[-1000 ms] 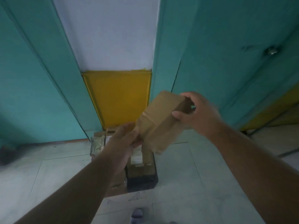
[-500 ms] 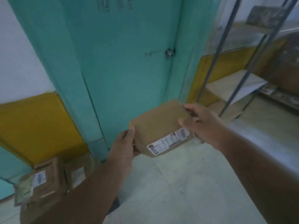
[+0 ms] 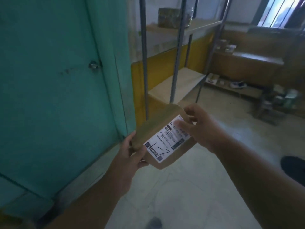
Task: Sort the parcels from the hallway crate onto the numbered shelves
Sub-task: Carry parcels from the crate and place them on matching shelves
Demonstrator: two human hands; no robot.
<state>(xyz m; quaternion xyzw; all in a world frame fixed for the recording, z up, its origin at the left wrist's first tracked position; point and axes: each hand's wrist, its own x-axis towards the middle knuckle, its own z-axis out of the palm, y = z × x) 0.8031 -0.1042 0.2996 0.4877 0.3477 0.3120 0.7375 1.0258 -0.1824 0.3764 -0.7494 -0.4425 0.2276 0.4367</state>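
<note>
A small brown cardboard parcel [image 3: 153,128] is held at chest height between both hands. Its white shipping label [image 3: 166,139] faces up, with "1-7" handwritten on it in black. My left hand [image 3: 130,154] grips the parcel's near left corner. My right hand [image 3: 203,129] holds the far right end, thumb resting on the label. Behind the parcel stands a metal shelf rack [image 3: 175,52] with wooden boards. A brown box [image 3: 168,17] sits on its upper board; the lower board [image 3: 178,83] is bare. The crate is out of view.
A teal door [image 3: 49,80] with a round knob [image 3: 93,64] fills the left. Low shelves with shoes and small items [image 3: 231,83] run along the right wall. A dark object [image 3: 293,167] lies on the tiled floor at the right edge. My shoe tip [image 3: 154,223] shows below.
My view has swung right, from the crate of parcels by the yellow wall, past the teal door, to the shelf rack. The parcel has been turned so its label faces up.
</note>
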